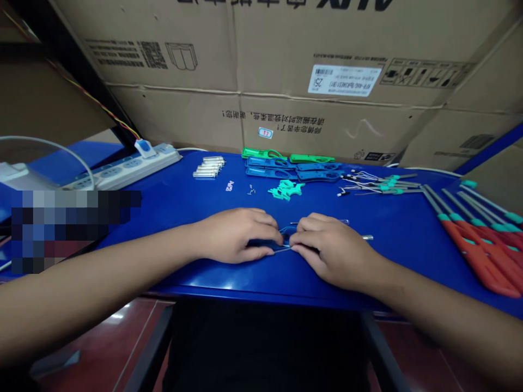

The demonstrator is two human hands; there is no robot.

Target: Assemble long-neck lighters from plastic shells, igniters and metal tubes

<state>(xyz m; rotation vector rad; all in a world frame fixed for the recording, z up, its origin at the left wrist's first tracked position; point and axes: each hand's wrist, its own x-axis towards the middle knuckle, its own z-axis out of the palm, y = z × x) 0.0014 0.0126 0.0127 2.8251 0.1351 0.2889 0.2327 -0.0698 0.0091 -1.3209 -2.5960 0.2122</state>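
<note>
My left hand point(237, 235) and my right hand point(327, 247) lie close together on the blue table point(183, 218), fingers curled inward and meeting over a blue plastic shell point(286, 235). A thin metal rod point(365, 238) sticks out to the right from under my right hand. Both hands pinch this blue piece; most of it is hidden beneath the fingers.
Blue and green shells point(292, 166) lie at the back middle, small teal parts point(286, 190) in front of them, metal tubes point(208, 167) to their left. Wired teal pieces point(379, 185) and red long-nosed lighters point(482, 242) lie right. A power strip point(131, 166) sits back left, cardboard boxes point(286, 76) behind.
</note>
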